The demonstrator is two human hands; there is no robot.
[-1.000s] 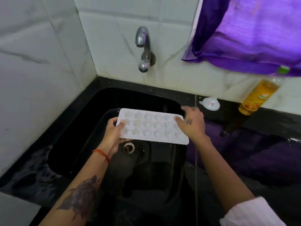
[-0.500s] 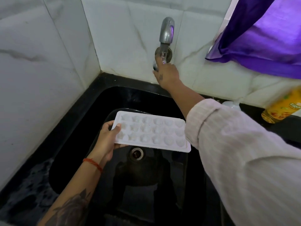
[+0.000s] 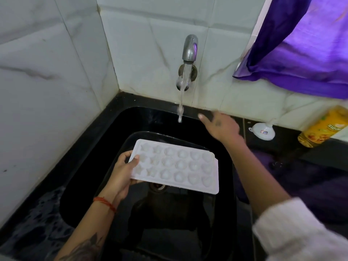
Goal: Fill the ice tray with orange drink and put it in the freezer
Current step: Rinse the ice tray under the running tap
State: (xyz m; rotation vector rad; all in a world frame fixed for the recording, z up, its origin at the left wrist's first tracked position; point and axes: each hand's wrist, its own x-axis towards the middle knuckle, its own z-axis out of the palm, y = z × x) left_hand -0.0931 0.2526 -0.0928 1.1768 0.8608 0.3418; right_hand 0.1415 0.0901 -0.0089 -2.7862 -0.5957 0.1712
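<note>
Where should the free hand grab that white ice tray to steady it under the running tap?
By the flat rim at the ice tray's free right short end, coming in from the right. The left hand already pinches the left end, and the right hand hangs open just above that side.

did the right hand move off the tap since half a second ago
Yes. The right hand has left the tap and dropped down and right of it, now over the sink rim.

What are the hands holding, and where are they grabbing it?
The left hand holds the white ice tray by its left short edge, thumb on top. The right hand holds nothing.
</note>
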